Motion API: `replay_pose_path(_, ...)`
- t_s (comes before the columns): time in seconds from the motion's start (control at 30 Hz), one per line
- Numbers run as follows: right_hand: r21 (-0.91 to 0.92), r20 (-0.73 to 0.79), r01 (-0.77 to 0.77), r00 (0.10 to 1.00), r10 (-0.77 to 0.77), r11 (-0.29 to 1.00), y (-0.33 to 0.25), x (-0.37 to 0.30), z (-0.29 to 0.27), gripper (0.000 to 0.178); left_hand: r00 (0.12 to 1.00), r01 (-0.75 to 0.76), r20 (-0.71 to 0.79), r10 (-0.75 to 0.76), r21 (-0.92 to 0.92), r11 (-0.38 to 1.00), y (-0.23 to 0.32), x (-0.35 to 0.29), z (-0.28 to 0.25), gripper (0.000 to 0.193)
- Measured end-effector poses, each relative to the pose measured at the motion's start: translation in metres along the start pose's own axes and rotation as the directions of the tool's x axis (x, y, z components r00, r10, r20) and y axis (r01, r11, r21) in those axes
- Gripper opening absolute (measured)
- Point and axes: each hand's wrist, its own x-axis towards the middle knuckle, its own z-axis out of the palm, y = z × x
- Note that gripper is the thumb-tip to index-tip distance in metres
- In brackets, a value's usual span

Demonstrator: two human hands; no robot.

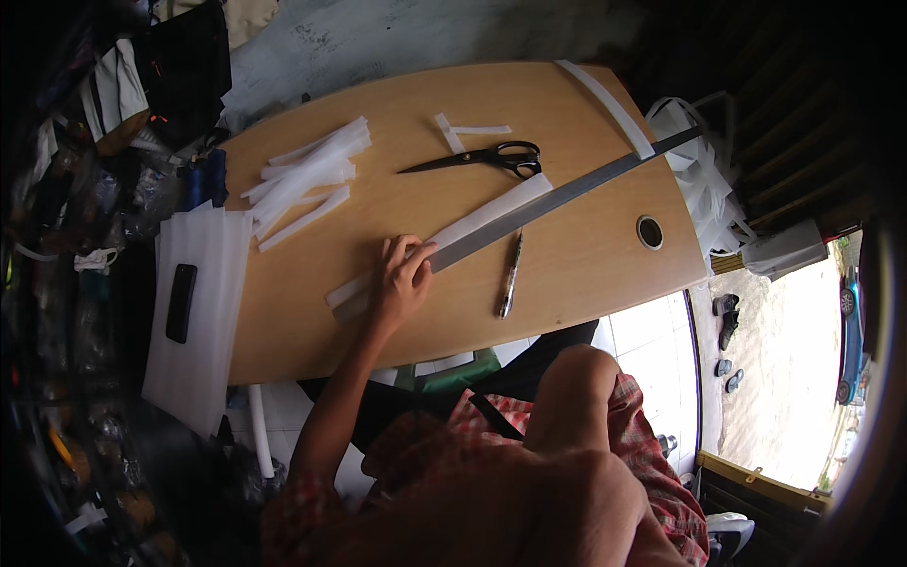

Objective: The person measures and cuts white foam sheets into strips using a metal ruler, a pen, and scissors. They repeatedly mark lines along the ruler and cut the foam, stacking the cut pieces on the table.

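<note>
My left hand [404,276] presses down on a long grey metal ruler [529,219], fingers spread over its near-left part. The ruler lies slantwise across the wooden table [576,274] and juts past its right edge. Along its upper side runs a white foam-like strip [487,210], partly hidden under my fingers. My bent right arm [574,406] rises close to the camera; the fingers of my right hand cannot be made out in the dim skin shape at the lower edge. A pen [511,276] lies below the ruler, and black scissors [482,159] lie above it.
Cut white strips [307,175] are heaped at the table's left. A black phone [180,302] rests on stacked white sheets [213,321] overhanging the left edge. Another strip [609,106] lies far right, near hanging offcuts [694,170]. A round hole [649,231] pierces the tabletop.
</note>
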Motion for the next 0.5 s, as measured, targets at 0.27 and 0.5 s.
replay_pose_path(0.27,-0.877,-0.423,-0.474,0.842,0.336,0.084,-0.044,0.016,-0.198,0.019,1.0,0.008,0.015,-0.008,0.025,1.0,0.003,-0.002,-0.015,0.031)
replay_pose_path(0.5,-0.571,-0.556,-0.021,0.745,0.368,-0.82,-0.142,-0.057,-0.385,0.028,1.0,0.02,-0.012,-0.02,-0.049,0.999,0.0,-0.002,-0.006,0.029)
